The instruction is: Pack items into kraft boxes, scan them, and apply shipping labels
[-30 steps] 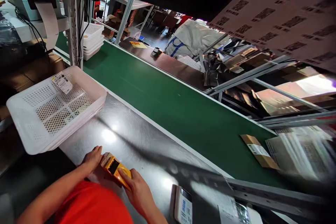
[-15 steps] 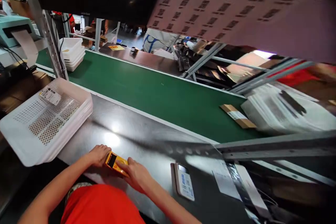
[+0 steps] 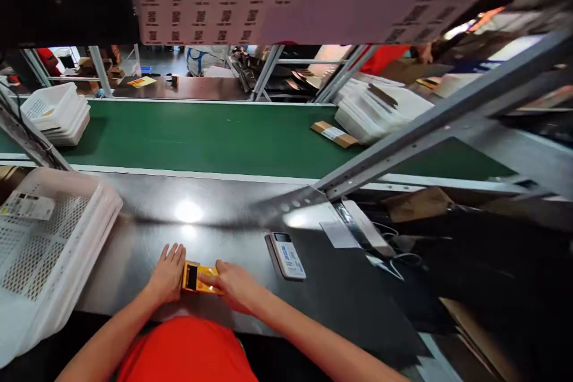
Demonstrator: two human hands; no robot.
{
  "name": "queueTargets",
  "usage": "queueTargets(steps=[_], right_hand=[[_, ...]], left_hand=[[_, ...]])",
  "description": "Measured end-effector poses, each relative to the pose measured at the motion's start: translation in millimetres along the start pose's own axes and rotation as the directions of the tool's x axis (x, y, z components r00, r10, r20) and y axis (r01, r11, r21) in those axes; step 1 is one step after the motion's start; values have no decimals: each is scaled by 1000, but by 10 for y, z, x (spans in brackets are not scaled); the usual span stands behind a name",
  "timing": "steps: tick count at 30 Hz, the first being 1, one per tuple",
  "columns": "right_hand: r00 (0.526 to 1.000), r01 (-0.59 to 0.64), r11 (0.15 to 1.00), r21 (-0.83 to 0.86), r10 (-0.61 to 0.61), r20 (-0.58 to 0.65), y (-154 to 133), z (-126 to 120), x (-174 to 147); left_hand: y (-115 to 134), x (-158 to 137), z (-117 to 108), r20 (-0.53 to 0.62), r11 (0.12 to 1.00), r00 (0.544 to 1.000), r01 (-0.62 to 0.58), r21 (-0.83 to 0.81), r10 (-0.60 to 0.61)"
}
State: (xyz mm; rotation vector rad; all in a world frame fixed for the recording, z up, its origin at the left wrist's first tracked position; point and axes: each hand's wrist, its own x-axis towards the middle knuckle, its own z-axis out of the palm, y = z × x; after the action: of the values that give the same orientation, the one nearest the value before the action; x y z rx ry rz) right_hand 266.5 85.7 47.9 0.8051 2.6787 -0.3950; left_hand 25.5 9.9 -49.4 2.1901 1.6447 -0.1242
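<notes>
A small yellow package with a black panel point(image 3: 200, 278) lies near the front edge of the steel worktop point(image 3: 233, 245). My right hand point(image 3: 235, 285) grips its right end, with a finger resting across the top. On the package's left side is my left hand point(image 3: 169, 274), laid flat with its fingers stretched out, close against the package's edge; whether it touches is hard to tell. Further right on the worktop lies a white power-bank-like device with a dark display point(image 3: 287, 255).
White baskets point(image 3: 96, 239) stand stacked at the left. A green conveyor belt point(image 3: 201, 137) crosses behind, carrying more white baskets point(image 3: 60, 116), a brown carton point(image 3: 335, 133) and a white stack point(image 3: 371, 107). A metal strut point(image 3: 394, 149) slants at right; a code sheet point(image 3: 233, 0) hangs overhead.
The view has turned right and levelled, so the scene has shifted left. My left hand's fingers are now stretched out flatter beside the package. My right hand stays on the package.
</notes>
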Motion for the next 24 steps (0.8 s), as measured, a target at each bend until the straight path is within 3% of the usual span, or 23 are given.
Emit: queueTargets(steps=[7, 10, 16, 20, 24], right_hand=[[999, 1, 990, 140, 5, -43, 700, 241, -617], [998, -5, 984, 178, 15, -56, 847, 400, -643], [978, -68, 933, 353, 132, -160, 457, 655, -175], [930, -126, 880, 458, 266, -255, 276, 716, -154], [882, -157, 784, 601, 385, -272, 277, 698, -174]], left_hand=[[-60, 17, 141, -34, 998, 999, 43, 40, -42], [-55, 20, 100, -35, 997, 997, 69, 41, -67], [-72, 41, -26, -19, 997, 997, 78, 28, -78], [-95, 76, -82, -48, 998, 997, 63, 11, -62], [-161, 66, -181, -98, 998, 995, 2, -65, -9]])
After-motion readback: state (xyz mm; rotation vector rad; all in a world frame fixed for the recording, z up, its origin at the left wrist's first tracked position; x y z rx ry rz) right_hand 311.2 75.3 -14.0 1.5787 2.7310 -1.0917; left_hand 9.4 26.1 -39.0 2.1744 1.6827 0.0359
